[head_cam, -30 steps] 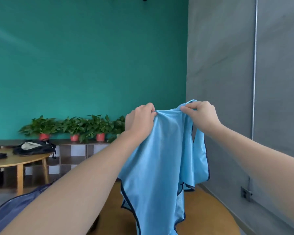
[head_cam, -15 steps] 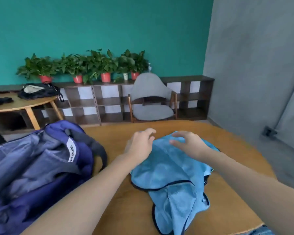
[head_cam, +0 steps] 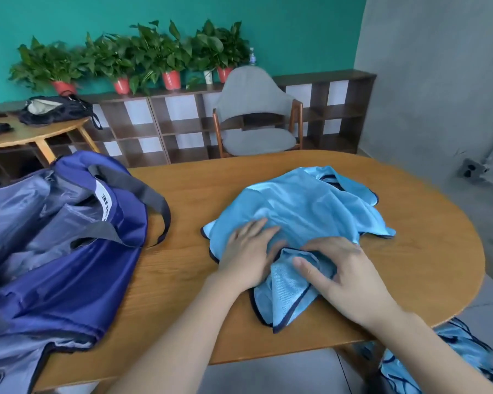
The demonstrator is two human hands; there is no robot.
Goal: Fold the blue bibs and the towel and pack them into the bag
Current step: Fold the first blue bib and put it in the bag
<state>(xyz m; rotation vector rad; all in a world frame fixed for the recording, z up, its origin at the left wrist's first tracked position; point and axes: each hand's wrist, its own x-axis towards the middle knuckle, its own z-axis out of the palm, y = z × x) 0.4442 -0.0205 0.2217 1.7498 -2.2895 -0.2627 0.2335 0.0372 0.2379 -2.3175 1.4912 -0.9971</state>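
Both hands, left [head_cam: 246,255] and right [head_cam: 345,275], flat and loose on crumpled blue bib [head_cam: 305,211]; bag [head_cam: 54,240] cut off at frame edge.

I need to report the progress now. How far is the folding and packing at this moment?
Early stage. Done: one bib lies on the table, and the bag stands open beside it. In hand: the left hand and right hand rest flat on the bib, which is crumpled, not folded. Left: more blue cloth lies below the table edge; no towel is visible, and nothing packed can be seen in the bag.
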